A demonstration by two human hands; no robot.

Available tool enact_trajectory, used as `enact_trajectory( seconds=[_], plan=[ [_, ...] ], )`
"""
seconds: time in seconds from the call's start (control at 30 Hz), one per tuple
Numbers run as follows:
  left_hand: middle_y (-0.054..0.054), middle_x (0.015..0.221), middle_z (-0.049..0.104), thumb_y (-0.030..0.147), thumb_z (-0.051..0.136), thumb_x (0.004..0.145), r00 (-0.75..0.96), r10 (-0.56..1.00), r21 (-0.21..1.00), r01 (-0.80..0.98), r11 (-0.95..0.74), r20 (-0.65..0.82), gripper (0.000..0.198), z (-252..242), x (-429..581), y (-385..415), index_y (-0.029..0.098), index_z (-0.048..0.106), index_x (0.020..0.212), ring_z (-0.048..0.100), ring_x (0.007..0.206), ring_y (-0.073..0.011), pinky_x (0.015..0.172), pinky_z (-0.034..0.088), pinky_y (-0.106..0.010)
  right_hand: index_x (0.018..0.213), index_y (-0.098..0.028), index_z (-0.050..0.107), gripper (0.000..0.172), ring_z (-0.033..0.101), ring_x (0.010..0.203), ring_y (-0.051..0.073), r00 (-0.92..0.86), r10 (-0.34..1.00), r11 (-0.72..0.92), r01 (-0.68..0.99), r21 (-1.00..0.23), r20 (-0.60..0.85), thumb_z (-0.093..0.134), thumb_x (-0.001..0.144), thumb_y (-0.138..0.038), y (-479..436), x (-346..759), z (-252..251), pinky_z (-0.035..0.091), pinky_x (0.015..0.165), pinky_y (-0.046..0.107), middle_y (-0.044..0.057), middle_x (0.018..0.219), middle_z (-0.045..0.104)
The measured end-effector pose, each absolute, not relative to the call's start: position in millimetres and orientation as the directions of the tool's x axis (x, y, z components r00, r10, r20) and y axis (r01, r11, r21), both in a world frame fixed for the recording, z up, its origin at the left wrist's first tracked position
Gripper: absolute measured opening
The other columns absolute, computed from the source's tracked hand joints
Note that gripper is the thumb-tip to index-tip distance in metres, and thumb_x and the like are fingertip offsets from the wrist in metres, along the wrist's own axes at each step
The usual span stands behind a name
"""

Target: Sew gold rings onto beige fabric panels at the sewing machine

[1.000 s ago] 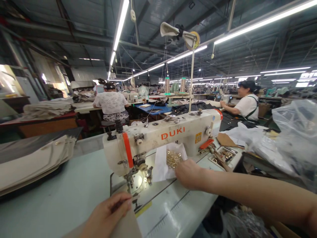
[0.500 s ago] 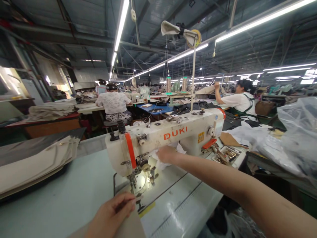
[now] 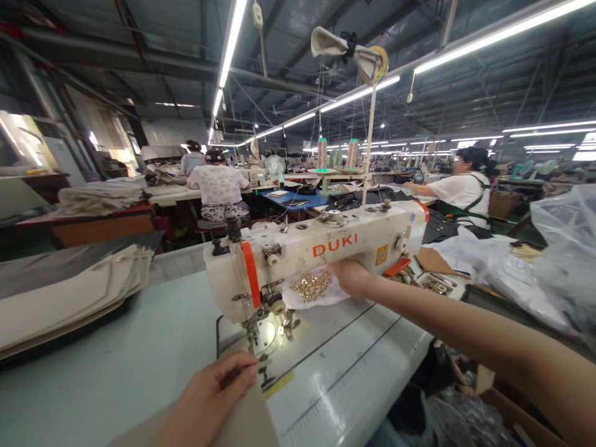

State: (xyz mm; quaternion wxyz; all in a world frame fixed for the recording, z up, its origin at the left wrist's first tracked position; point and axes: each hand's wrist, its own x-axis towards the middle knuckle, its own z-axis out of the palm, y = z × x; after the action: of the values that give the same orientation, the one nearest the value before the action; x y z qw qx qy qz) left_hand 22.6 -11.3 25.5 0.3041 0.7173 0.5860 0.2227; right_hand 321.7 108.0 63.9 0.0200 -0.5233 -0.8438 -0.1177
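Note:
My left hand [image 3: 214, 388] is closed, thumb and forefinger pinching a small pale strip [image 3: 263, 363] close to the presser foot. Under that hand lies a beige panel [image 3: 254, 419] at the table's front edge. My right hand [image 3: 351, 277] reaches beneath the arm of the white sewing machine [image 3: 298, 248], closed at the edge of a white plastic sheet [image 3: 321, 302]; its fingertips are partly hidden. On the sheet rests a heap of small gold metal pieces [image 3: 311, 286]. The needle area [image 3: 266, 334] is lit, just beyond my left hand.
Stacked beige panels [image 3: 116, 270] lie on the table [image 3: 139, 347] at left. Right of the machine are a tray of hardware [image 3: 435, 284] and clear plastic bags [image 3: 521, 267]. A thread stand [image 3: 367, 149] rises behind. Co-workers sit farther back, one in white [image 3: 465, 192] at right.
My right hand has moved right and the white plastic sheet is spread open, revealing the gold pieces. My left hand keeps its pinch. The co-worker at right has lowered an arm.

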Motion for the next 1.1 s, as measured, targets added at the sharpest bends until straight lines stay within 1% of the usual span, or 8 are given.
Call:
enact_trajectory(
  seconds=[0.1,0.27,0.57,0.7,0.87,0.97,1.03,1.1],
  plan=[
    [0.001,0.068,0.063,0.052,0.047,0.074,0.214,0.976,0.695,0.708,-0.125,-0.043,0.036,25,22,-12,0.023,0.067,0.080,0.059,0.068,-0.0195,0.065,0.044,-0.025,0.105,-0.012,0.063,0.024,0.056,0.109,0.022,-0.543,0.834,0.515,0.830,0.215,0.098,0.050,0.086,-0.004,91,342,61,0.042,0.095,0.034,0.012,0.108,0.064],
    [0.001,0.068,0.064,0.052,0.049,0.075,0.198,0.980,0.685,0.718,-0.125,-0.028,0.035,25,21,-13,0.023,0.068,0.081,0.060,0.067,-0.0197,0.065,0.044,-0.025,0.096,-0.009,0.066,0.019,0.055,0.110,0.023,-0.623,0.783,0.600,0.752,0.273,-0.004,0.051,0.085,-0.005,76,353,59,0.040,0.096,0.034,0.016,0.104,0.064],
    [0.001,0.065,0.063,0.053,0.050,0.074,0.198,0.980,0.693,0.708,-0.135,-0.011,0.035,21,18,-11,0.023,0.068,0.078,0.058,0.065,-0.0195,0.062,0.043,-0.025,0.092,-0.009,0.066,0.020,0.061,0.099,0.025,-0.598,0.798,0.589,0.752,0.296,-0.070,0.047,0.086,-0.005,69,350,62,0.044,0.087,0.035,0.014,0.095,0.067],
    [0.002,0.067,0.063,0.053,0.051,0.074,0.205,0.979,0.696,0.704,-0.140,-0.010,0.034,21,19,-10,0.023,0.068,0.079,0.058,0.066,-0.0192,0.064,0.044,-0.025,0.089,-0.005,0.067,0.021,0.065,0.087,0.028,-0.520,0.850,0.522,0.806,0.277,-0.089,0.046,0.083,-0.002,39,331,60,0.049,0.075,0.037,0.020,0.089,0.068],
    [0.002,0.064,0.060,0.054,0.050,0.074,0.213,0.977,0.693,0.705,-0.148,-0.008,0.035,23,19,-9,0.023,0.067,0.077,0.057,0.065,-0.0188,0.063,0.043,-0.024,0.089,-0.008,0.067,0.017,0.067,0.084,0.029,-0.501,0.856,0.517,0.839,0.171,-0.131,0.057,0.075,-0.006,0,299,62,0.050,0.071,0.037,0.020,0.087,0.069],
    [0.002,0.065,0.060,0.054,0.049,0.075,0.218,0.976,0.681,0.718,-0.142,-0.027,0.036,24,18,-10,0.023,0.067,0.079,0.057,0.066,-0.0189,0.064,0.043,-0.024,0.092,-0.007,0.067,0.019,0.067,0.082,0.031,-0.499,0.858,0.509,0.858,0.070,-0.126,0.056,0.076,-0.011,1,289,72,0.051,0.068,0.039,0.021,0.087,0.069],
    [0.001,0.065,0.060,0.055,0.049,0.075,0.214,0.976,0.682,0.719,-0.133,-0.034,0.037,25,19,-11,0.023,0.067,0.079,0.058,0.067,-0.0194,0.064,0.043,-0.025,0.090,-0.009,0.068,0.019,0.066,0.083,0.029,-0.517,0.850,0.517,0.856,-0.027,-0.101,0.054,0.080,-0.018,9,289,79,0.051,0.068,0.037,0.018,0.089,0.069],
    [0.001,0.067,0.061,0.055,0.049,0.074,0.209,0.977,0.686,0.716,-0.130,-0.034,0.038,25,19,-12,0.023,0.067,0.081,0.058,0.068,-0.0196,0.064,0.043,-0.025,0.090,-0.014,0.067,0.020,0.065,0.087,0.023,-0.538,0.842,0.528,0.838,-0.135,-0.047,0.050,0.083,-0.021,20,294,81,0.050,0.073,0.031,0.010,0.094,0.070]
  ],
)
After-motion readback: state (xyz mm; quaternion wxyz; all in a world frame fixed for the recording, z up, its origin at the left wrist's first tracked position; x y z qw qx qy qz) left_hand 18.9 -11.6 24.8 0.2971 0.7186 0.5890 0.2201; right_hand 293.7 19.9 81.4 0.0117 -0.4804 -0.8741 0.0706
